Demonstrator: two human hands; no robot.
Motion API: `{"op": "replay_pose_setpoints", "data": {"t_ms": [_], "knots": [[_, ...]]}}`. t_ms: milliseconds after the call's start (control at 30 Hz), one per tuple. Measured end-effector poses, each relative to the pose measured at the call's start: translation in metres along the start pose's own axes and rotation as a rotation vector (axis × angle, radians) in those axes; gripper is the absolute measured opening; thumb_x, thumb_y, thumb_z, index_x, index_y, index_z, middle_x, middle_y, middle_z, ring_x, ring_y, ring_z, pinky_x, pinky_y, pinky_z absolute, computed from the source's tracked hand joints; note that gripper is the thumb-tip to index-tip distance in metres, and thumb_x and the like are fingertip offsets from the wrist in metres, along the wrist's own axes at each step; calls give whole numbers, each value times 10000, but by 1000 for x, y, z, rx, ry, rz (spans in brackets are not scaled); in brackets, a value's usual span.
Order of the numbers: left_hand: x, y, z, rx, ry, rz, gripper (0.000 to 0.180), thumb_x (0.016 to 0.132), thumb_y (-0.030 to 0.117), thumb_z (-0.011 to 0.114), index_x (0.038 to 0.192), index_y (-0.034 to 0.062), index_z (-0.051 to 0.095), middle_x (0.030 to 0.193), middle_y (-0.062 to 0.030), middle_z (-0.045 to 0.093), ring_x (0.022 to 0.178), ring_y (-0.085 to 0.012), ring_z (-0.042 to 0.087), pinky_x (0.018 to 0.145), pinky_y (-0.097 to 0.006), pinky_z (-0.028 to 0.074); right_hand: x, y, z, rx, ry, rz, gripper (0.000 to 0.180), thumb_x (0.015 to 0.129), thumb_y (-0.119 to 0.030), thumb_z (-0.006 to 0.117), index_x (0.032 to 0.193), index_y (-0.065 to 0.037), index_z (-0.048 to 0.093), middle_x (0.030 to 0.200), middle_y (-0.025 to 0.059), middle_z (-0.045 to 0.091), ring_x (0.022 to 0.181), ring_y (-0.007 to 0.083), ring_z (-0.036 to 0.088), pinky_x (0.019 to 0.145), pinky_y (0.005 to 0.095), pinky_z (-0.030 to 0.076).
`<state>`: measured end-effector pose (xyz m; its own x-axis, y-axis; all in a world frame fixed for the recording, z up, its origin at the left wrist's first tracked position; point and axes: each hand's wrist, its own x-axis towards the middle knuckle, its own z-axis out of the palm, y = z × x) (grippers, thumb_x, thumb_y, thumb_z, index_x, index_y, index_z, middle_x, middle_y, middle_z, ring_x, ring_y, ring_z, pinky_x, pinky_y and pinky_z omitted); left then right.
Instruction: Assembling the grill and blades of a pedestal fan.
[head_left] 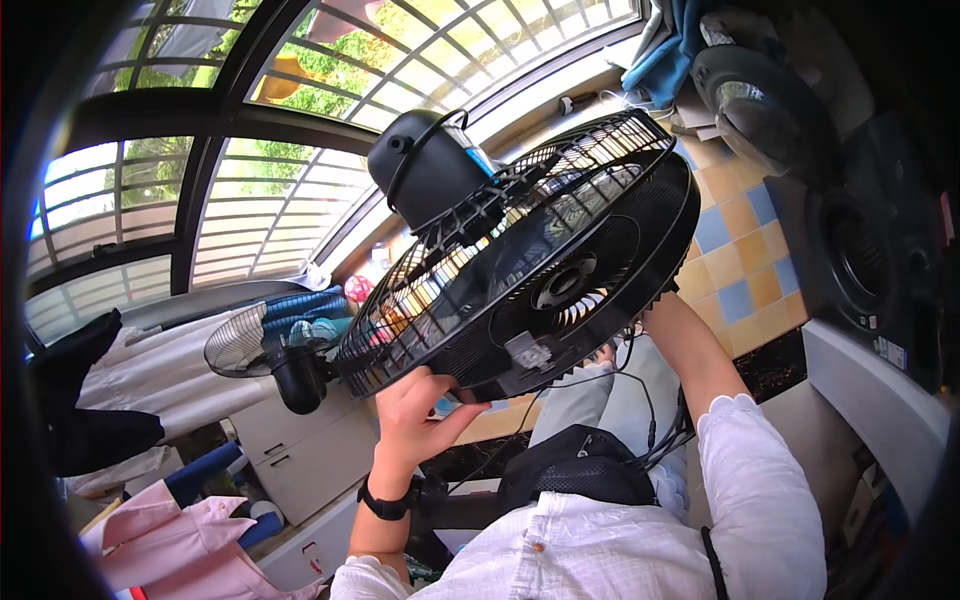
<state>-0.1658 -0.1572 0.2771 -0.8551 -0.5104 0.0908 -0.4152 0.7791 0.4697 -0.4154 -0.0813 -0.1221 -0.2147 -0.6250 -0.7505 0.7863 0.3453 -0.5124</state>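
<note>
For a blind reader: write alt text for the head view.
Both hands hold up a black fan head with wire grille: left hand grips its lower rim, right hand its far side. A second fan stands behind, by barred windows.

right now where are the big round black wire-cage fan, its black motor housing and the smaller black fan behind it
big round black wire-cage fan [540, 275]: head view, front grille near the hub
black motor housing [425, 165]: head view, domed back
smaller black fan [245, 345]: head view, wire guard

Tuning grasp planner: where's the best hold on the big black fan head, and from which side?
Grip the fan head by its guard rim, from opposite sides, as the left hand does at the lower edge and the right at the far side. The rim is firm; the motor housing is bulky.
</note>
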Motion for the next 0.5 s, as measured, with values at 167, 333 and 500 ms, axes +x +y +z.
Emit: {"op": "replay_pose_setpoints", "data": {"t_ms": [167, 333, 500], "knots": [[0, 10, -16, 67, 108, -81, 315, 487, 145, 792, 696, 54, 575, 526, 10, 359, 439, -105, 325, 419, -249, 228, -3, 6, -9, -4, 18, -5, 482, 740, -102, 634, 1194, -81, 472, 936, 91, 608, 487, 101, 467, 398, 253, 328], [-6, 24, -33, 216, 102, -66, 261, 510, 145, 747, 715, 47, 619, 551, -13, 477, 440, -151, 394, 436, -254, 316, -17, 8, -18, -23, 31, -2, 490, 738, -104, 638, 1197, -80, 470, 947, 94, 607, 492, 103, 469, 405, 253, 333], [-24, 20, -35, 52, 291, -28, 426, 555, 139, 798, 901, 47, 567, 516, 10, 349, 419, -117, 300, 410, -241, 224, -29, 7, -23, -62, 43, -14, 497, 736, -105, 641, 1200, -79, 467, 959, 97, 606, 497, 105, 471, 412, 254, 338]]}}
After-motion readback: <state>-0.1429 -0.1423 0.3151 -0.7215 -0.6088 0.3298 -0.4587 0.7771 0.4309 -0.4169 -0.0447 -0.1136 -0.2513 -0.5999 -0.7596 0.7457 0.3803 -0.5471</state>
